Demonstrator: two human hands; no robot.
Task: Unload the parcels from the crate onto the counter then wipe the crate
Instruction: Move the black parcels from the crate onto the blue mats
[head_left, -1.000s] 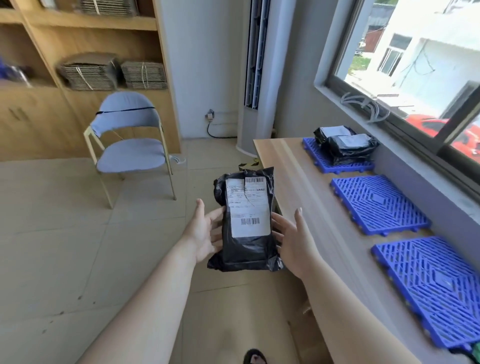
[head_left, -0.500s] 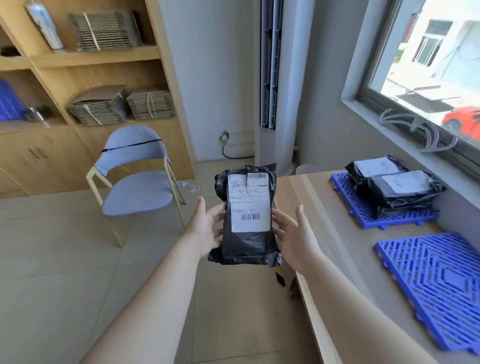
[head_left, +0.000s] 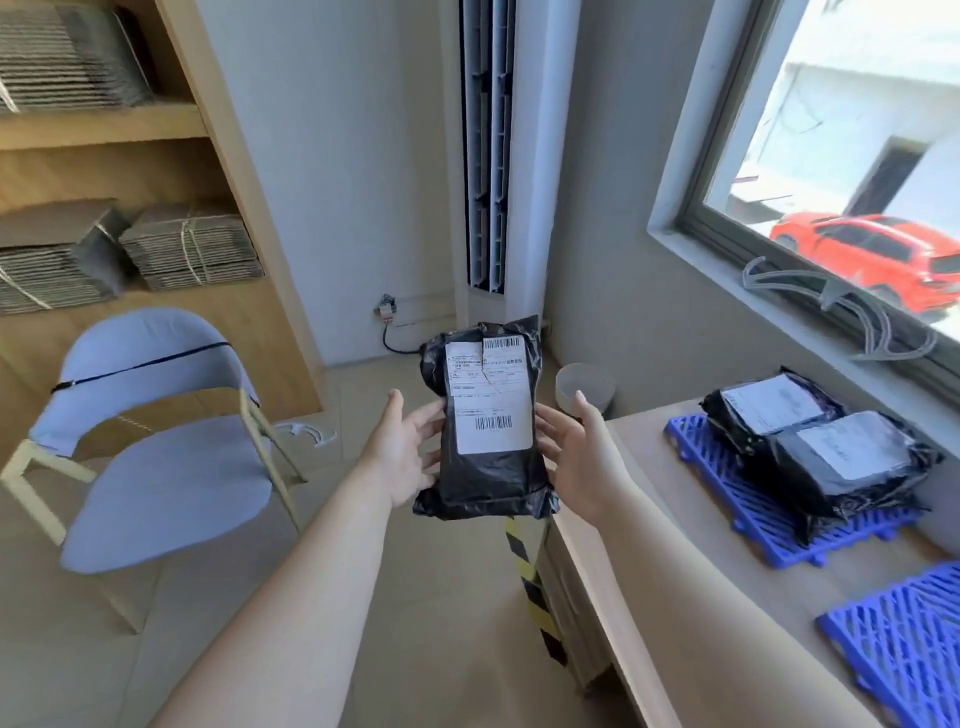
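- Your left hand (head_left: 402, 457) and right hand (head_left: 582, 457) each grip a side of the black parcel (head_left: 488, 421), upright above the floor, left of the desk (head_left: 701, 571)
- Label print too small to read
- Blue mat (head_left: 950, 649) cut off at frame edge
- Two parcels (head_left: 810, 447) rest on the far mat (head_left: 753, 514); chair (head_left: 156, 441) behind

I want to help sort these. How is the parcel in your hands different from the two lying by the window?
The held parcel stands upright in the air between the left hand and right hand; the two stacked parcels lie flat on a blue grid mat on the counter. The held one's label faces the camera, readable barcodes showing; theirs face upward, blurred. All are black plastic bags with white labels.
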